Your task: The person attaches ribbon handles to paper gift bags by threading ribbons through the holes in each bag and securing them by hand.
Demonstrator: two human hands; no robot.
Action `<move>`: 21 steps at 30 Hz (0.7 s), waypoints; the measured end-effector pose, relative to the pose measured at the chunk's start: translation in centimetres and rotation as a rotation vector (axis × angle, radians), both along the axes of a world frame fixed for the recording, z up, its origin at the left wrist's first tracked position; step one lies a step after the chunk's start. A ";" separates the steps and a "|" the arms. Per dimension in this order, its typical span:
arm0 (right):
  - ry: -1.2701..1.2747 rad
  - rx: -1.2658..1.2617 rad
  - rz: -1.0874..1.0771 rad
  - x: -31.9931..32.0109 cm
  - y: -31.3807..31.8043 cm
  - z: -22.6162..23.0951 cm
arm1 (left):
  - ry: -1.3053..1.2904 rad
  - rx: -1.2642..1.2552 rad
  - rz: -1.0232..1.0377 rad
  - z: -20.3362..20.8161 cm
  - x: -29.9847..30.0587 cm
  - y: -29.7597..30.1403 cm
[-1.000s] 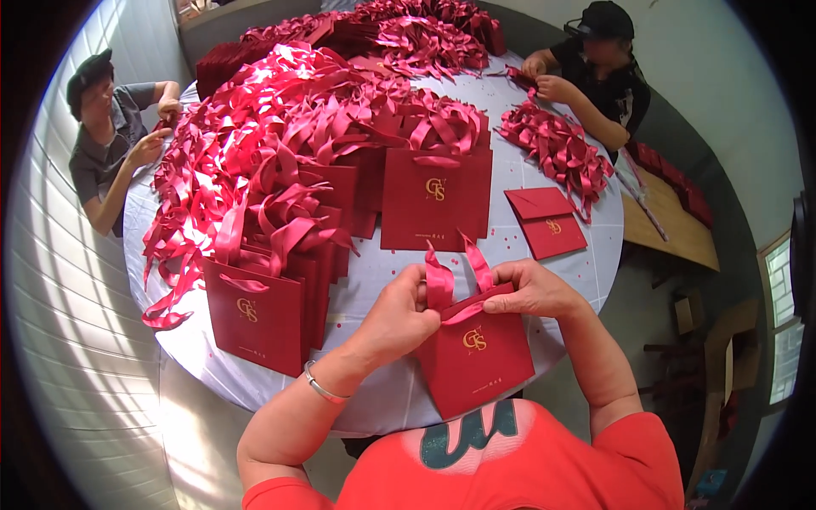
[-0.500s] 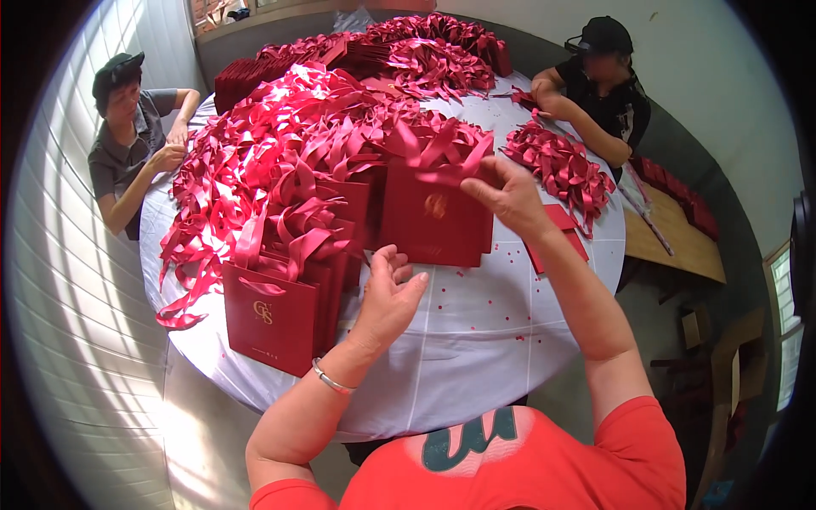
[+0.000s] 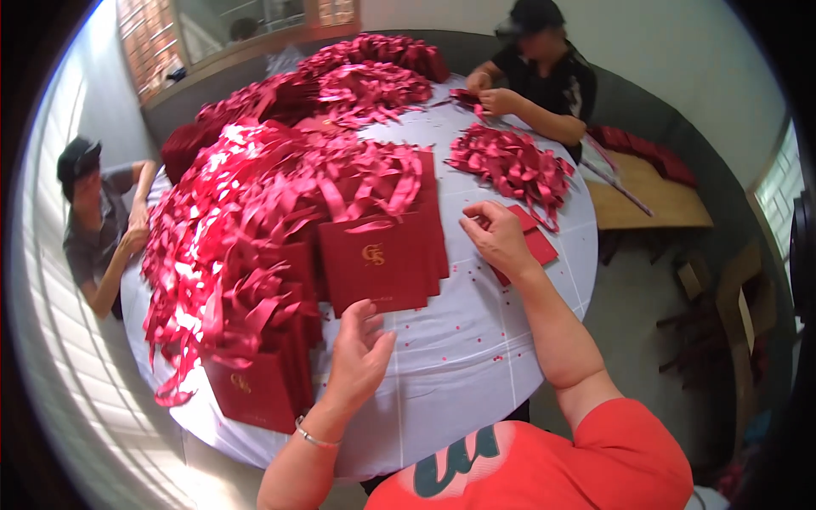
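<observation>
A red paper gift bag [image 3: 353, 285] with a gold emblem and a red ribbon handle stands at the front of a row of similar bags. My left hand [image 3: 361, 353] is beside its lower edge, palm turned inward, fingers apart and holding nothing. To the right of that bag, my right hand [image 3: 497, 238] hovers next to a few flat red pieces [image 3: 537, 245] on the table. Its fingers are slightly bent and apart, with nothing visible in them. Another row of red bags [image 3: 251, 395] stands near the table's front left edge, ribbons spilling over the tops.
A round table with a white cloth [image 3: 459, 374] carries a big mass of ribboned bags [image 3: 246, 195] and a ribbon heap [image 3: 514, 166]. Small red bits dot the cloth. Two people [image 3: 544, 76] work at the far right and the left. A wooden table [image 3: 646, 200] stands beyond.
My right hand has let go of the bag's ribbon handle and moved right toward the flat red pieces. My left hand stays near the bags. The whole view has shifted.
</observation>
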State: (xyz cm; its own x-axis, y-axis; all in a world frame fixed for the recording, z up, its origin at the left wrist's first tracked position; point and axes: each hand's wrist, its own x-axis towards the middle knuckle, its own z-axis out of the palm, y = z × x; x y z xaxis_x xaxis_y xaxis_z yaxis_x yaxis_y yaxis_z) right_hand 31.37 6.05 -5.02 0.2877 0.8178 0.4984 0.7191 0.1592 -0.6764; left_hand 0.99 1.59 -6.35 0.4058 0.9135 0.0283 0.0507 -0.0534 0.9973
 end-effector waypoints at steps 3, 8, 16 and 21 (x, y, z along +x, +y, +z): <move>-0.169 -0.027 -0.079 2.4 -0.3 -0.3 | -0.027 -0.040 -0.021 -0.2 0.0 0.1; -0.496 -0.295 -0.402 7.1 -1.3 0.3 | -0.011 -0.062 -0.083 0.3 0.4 0.0; -0.335 -0.668 -0.322 6.6 -1.3 1.8 | -0.028 -0.074 -0.129 0.8 0.4 0.0; -0.373 -0.629 -0.225 5.4 -1.4 1.7 | -0.011 -0.066 -0.129 0.9 0.3 -0.1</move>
